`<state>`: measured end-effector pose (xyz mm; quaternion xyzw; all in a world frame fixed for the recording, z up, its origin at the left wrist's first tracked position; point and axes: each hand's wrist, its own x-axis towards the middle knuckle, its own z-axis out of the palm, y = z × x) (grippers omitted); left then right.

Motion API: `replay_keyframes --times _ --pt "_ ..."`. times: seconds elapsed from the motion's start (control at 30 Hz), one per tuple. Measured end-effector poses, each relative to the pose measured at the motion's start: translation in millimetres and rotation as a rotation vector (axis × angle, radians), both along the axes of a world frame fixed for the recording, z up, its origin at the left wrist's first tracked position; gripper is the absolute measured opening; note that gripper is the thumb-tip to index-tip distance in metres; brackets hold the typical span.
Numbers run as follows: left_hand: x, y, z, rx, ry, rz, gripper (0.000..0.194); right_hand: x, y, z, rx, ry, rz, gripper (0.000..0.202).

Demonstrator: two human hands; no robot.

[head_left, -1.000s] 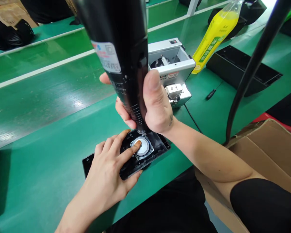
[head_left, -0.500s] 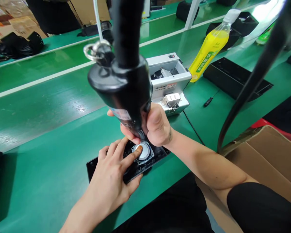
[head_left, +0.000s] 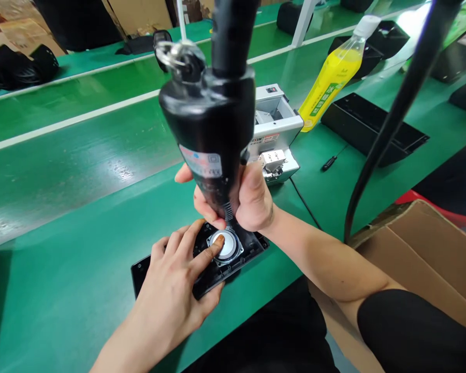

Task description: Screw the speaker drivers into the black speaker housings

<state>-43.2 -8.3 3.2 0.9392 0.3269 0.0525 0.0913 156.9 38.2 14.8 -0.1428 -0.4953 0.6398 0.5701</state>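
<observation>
My right hand (head_left: 252, 202) is wrapped around a black electric screwdriver (head_left: 212, 134) held upright, its tip down at the far edge of a round silver speaker (head_left: 227, 245). The speaker sits in a black plastic panel (head_left: 252, 246) lying flat near the front edge of the green bench. My left hand (head_left: 174, 285) lies flat on the panel, its index finger pressing the speaker's silver face. The screwdriver's bit is hidden behind my fingers.
A grey screw feeder box (head_left: 275, 129) stands just behind my right hand, its cable running toward me. A yellow bottle (head_left: 330, 77), a flat black case (head_left: 373, 127) and a small black screwdriver (head_left: 329, 163) lie at right. A thick black hose (head_left: 388, 124) hangs down; an open cardboard box (head_left: 423, 259) is at bottom right.
The screwdriver has come lower in view and shifted slightly right, with its top and hanging ring now visible. My left hand stays on the panel with the finger on the speaker.
</observation>
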Motion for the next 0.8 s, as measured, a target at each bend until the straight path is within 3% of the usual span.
replay_keyframes --times 0.33,0.53,0.8 --pt "2 0 -2.8 0.038 0.023 -0.008 0.054 -4 4 8.4 -0.048 -0.057 -0.019 0.067" --pt "1 2 -3.9 0.04 0.027 -0.024 0.053 -4 7 5.3 -0.016 -0.065 -0.047 0.075" --pt "3 3 -2.9 0.049 0.027 -0.035 0.052 -9 9 -5.1 0.047 -0.014 -0.005 0.063"
